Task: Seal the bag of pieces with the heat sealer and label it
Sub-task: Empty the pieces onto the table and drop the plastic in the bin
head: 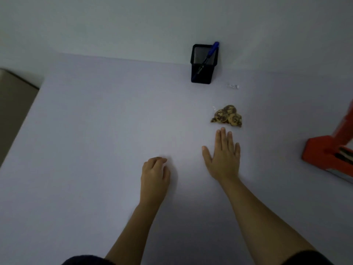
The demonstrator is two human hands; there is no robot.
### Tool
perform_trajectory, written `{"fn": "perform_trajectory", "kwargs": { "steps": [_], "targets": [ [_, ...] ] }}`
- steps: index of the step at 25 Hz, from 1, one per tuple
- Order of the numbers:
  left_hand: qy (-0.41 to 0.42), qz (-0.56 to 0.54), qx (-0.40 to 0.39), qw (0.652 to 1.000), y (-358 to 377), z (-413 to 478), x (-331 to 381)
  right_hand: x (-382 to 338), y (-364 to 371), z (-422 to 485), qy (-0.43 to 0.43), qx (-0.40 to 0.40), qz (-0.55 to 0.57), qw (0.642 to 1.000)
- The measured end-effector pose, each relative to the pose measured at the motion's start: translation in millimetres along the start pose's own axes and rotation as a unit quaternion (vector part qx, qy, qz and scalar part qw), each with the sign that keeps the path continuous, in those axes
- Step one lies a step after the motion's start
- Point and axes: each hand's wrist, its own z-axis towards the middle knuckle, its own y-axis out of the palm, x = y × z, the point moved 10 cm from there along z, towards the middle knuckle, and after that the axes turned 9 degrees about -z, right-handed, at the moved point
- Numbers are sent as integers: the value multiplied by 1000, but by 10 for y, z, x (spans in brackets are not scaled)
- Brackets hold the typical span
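Bag (227, 116) of pieces lay on the table (95, 131) at twelve o'clock from the right hand (223, 155), just beyond its fingertips and not touched. Its mouth could not be made out.

Right hand: flat, palm down, fingers straight and close together, thumb spread toward nine o'clock. It held nothing.

Left hand (154, 173): resting at eight o'clock from the right, well apart from the bag, fingers loosely curled under, nothing in them.

Sealer (332, 150), red, stood at three o'clock from the right hand, at the frame edge and partly cut off. A black holder (202, 73) with a blue pen (208, 56) stood at twelve o'clock, beyond the bag, against the wall. A small pale item (233, 86) lay between holder and bag; it may have been the label, but was too small to tell.

Assessment: the step in hand was judged to be picking up the bag; no sealing had begun. Recommended practice: take the bag by its open edge rather than its bulk, shake the pieces down away from the mouth, and flatten the mouth with both hands before carrying it to the sealer at three o'clock. A creased mouth, or a piece caught in it, would likely spoil the seam.
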Motion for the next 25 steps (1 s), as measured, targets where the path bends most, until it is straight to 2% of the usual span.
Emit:
{"fn": "perform_trajectory", "kwargs": {
  "steps": [3, 8, 12, 19, 22, 25],
  "targets": [
    [-26, 24, -8, 999, -62, -194, -249, 0, 23, -8, 4, -12, -5, 1000],
    [21, 42, -15, 999, -17, -342, -292, 16, 45, -7, 5, -20, -14, 1000],
    [-17, -10, -23, 1000, 1, -329, -385, 23, 30, -7, 2, -18, -14, 1000],
    [-58, -16, -17, 998, -17, -280, -333, 17, -15, -13, -6, -22, -13, 1000],
    [-59, 5, -23, 998, 31, -297, -312, -112, -83, -97, -36, -13, -20, 999],
    [-74, -14, -11, 997, -51, -400, -337, -404, -61, -437, -102, -18, -6, 995]
  ]
}}
